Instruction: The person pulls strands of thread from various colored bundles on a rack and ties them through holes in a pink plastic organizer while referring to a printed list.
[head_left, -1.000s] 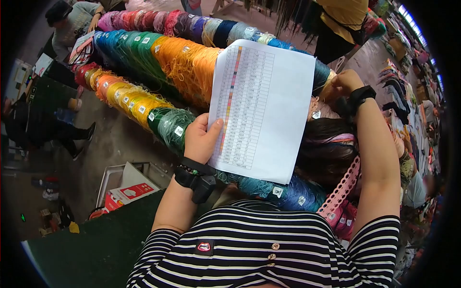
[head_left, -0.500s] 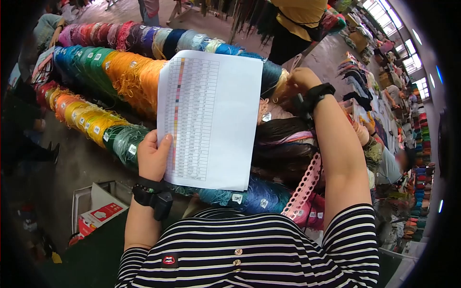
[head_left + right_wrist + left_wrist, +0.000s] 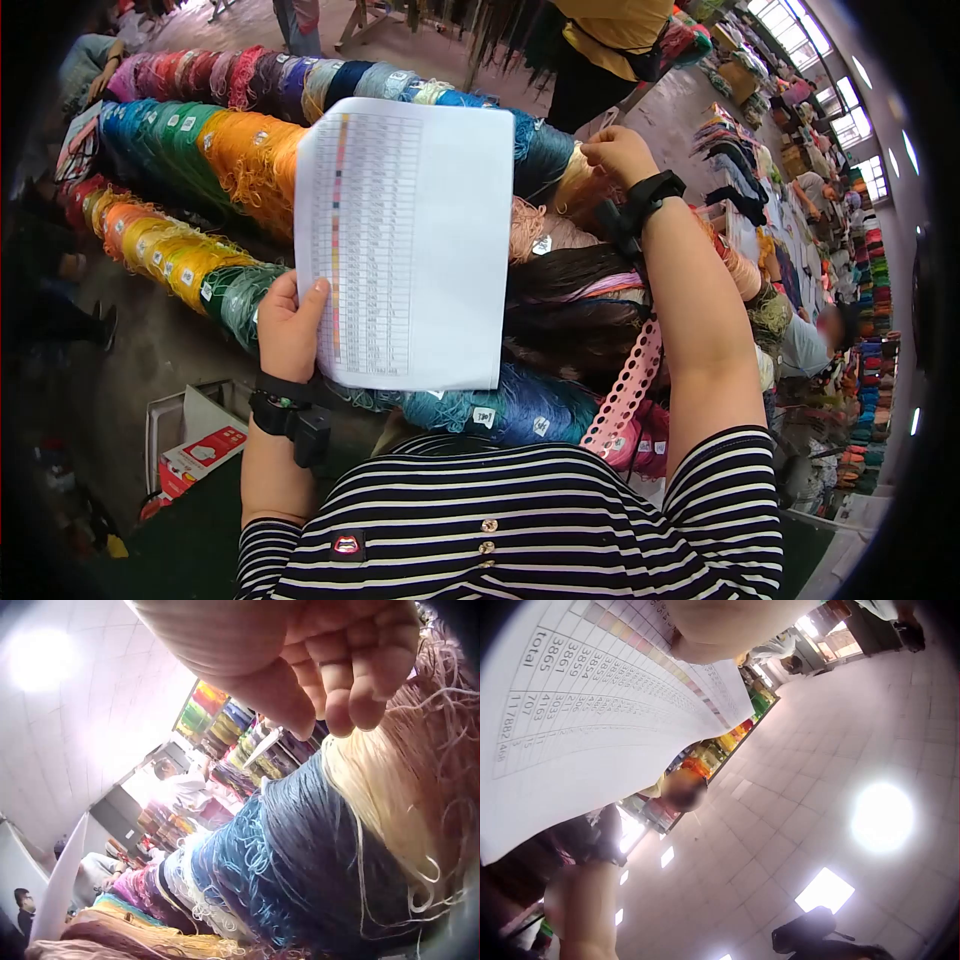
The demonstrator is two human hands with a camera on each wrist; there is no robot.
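sheet in one hand, yarn under the other
left hand (image 3: 290, 335) pinches the printed sheet (image 3: 410, 250), which rises above the thumb; right hand (image 3: 620, 155) curls over cream yarn (image 3: 572, 185), grip on strands unclear.

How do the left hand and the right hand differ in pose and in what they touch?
The left hand grips a printed sheet by its lower left edge, thumb on front; the right hand curls its fingers at a pale thread bundle, grip unclear. The left hand is near the striped shirt; the right hand reaches farther out. Both wrists carry black straps.
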